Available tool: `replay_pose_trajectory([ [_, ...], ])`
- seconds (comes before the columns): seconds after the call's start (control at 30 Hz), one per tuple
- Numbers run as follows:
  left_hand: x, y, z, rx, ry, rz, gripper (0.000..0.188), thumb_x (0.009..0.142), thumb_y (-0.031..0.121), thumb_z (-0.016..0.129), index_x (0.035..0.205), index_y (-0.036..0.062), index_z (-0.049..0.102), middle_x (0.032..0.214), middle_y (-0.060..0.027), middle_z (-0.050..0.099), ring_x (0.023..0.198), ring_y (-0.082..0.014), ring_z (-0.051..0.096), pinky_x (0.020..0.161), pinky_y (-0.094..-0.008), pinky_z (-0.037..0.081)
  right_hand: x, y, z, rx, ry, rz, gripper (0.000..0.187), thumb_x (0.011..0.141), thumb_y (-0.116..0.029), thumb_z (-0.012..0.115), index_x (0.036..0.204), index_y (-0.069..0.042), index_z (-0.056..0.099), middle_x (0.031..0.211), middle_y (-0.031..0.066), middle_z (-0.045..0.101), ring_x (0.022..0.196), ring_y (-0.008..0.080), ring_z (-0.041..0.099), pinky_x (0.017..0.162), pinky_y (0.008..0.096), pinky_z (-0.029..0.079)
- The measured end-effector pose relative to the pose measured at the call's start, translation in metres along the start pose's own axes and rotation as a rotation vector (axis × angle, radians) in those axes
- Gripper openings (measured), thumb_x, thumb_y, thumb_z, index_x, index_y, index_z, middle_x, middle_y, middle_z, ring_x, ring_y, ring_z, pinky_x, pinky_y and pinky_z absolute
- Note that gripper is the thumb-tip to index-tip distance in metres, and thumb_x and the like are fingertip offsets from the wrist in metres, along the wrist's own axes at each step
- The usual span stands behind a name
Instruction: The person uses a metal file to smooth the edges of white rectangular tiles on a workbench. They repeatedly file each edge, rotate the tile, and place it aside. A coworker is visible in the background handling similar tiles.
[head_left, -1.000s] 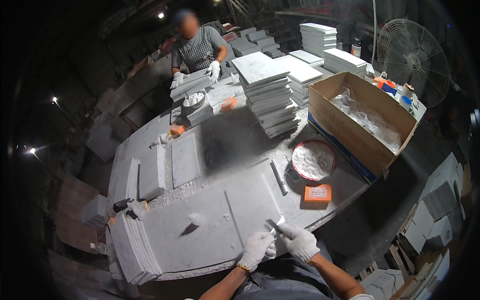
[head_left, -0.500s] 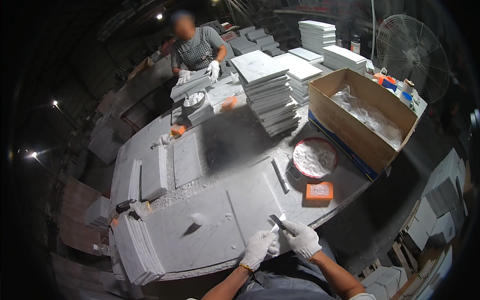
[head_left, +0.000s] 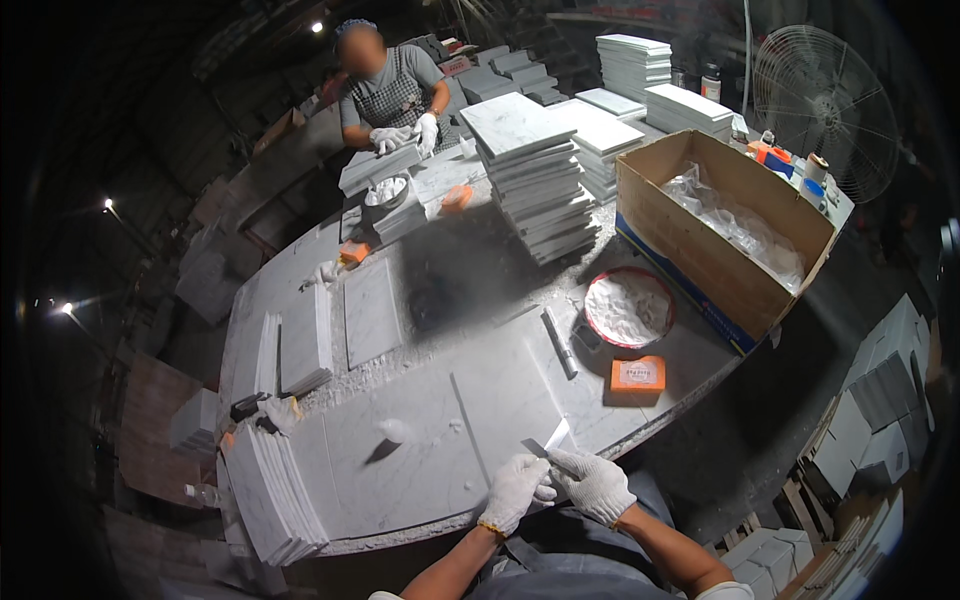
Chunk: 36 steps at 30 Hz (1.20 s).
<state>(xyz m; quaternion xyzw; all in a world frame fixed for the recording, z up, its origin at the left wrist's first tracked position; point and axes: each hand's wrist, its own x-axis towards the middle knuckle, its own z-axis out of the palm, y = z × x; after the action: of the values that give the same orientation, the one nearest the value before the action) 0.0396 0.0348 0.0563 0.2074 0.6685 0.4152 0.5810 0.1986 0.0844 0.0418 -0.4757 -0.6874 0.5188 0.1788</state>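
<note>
My left hand (head_left: 516, 494) and my right hand (head_left: 594, 487), both in white knit gloves, are close together above the table's near edge. My right hand is closed on a dark flat blade (head_left: 535, 447) that points up to the left. A pale, shiny flat blade (head_left: 561, 434) points up to the right across it; my left fingers are curled at its lower end. The gloves hide both handles. Under and beyond my hands lie white, grey-veined stone tiles (head_left: 400, 480). A small white lump (head_left: 391, 431) rests on one tile.
A red-rimmed bowl of white paste (head_left: 628, 308), an orange box (head_left: 638, 375) and a dark bar-shaped tool (head_left: 559, 343) lie right of centre. Beyond stand a tall tile stack (head_left: 535, 190), a cardboard carton (head_left: 720, 265) and a fan (head_left: 825, 110). Across the table, a gloved person (head_left: 400, 95) handles tiles.
My hands have drawn closer together. The dark blade has shifted left and down, and the pale one shows more beside it. Across the table, the person's hands have moved slightly over the tiles.
</note>
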Motion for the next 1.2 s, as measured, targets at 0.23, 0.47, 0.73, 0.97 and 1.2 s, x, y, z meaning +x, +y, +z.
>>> replay_pose_trajectory([
  [0.23, 0.005, -0.005, -0.007, -0.076, -0.085, -0.012, 0.036, 0.1, 0.028, 0.067, 0.112, -0.0047, 0.06, 0.088, -0.0101, 0.066, 0.066, -0.0149, 0.067, 0.056, -0.0276, 0.055, 0.008, -0.004, -0.01, -0.034, 0.113, -0.011, 0.034, 0.098, -0.032, 0.061, 0.127, -0.016, 0.069, 0.108, 0.0142, 0.074, 0.099, 0.0282, 0.071, 0.084, 0.0347, 0.054],
  [0.47, 0.004, -0.006, -0.004, 0.015, -0.01, 0.008, 0.034, 0.103, 0.025, 0.061, 0.118, -0.0054, 0.059, 0.088, -0.0087, 0.064, 0.064, -0.0149, 0.065, 0.057, -0.0294, 0.058, 0.005, -0.007, -0.01, -0.087, 0.082, -0.036, 0.032, 0.093, -0.026, 0.066, 0.124, -0.019, 0.072, 0.098, 0.0109, 0.073, 0.088, 0.0305, 0.071, 0.076, 0.0384, 0.056],
  [0.73, 0.006, -0.007, -0.004, -0.009, -0.041, 0.001, 0.032, 0.103, 0.026, 0.059, 0.11, -0.0054, 0.062, 0.087, -0.0091, 0.064, 0.064, -0.015, 0.066, 0.058, -0.0293, 0.058, 0.001, -0.005, -0.002, 0.03, 0.035, -0.024, 0.034, 0.097, -0.029, 0.064, 0.13, -0.02, 0.07, 0.104, 0.0103, 0.074, 0.093, 0.0277, 0.072, 0.081, 0.0357, 0.056],
  [0.97, 0.009, -0.01, -0.007, -0.126, -0.056, -0.003, 0.026, 0.101, 0.02, 0.065, 0.11, -0.0031, 0.058, 0.088, -0.0094, 0.063, 0.061, -0.0137, 0.064, 0.052, -0.0284, 0.054, 0.003, -0.013, -0.018, -0.072, -0.068, -0.032, 0.043, 0.1, -0.025, 0.054, 0.143, -0.026, 0.058, 0.104, 0.0113, 0.073, 0.091, 0.027, 0.071, 0.079, 0.0339, 0.054],
  [1.2, 0.008, -0.006, -0.006, -0.106, -0.001, -0.058, 0.027, 0.101, 0.021, 0.065, 0.112, -0.0019, 0.057, 0.089, -0.0089, 0.062, 0.06, -0.0145, 0.063, 0.052, -0.0298, 0.054, 0.008, -0.015, -0.019, -0.29, -0.124, -0.088, 0.038, 0.104, -0.028, 0.048, 0.14, -0.024, 0.06, 0.105, 0.0118, 0.073, 0.095, 0.0286, 0.069, 0.078, 0.0359, 0.054],
])
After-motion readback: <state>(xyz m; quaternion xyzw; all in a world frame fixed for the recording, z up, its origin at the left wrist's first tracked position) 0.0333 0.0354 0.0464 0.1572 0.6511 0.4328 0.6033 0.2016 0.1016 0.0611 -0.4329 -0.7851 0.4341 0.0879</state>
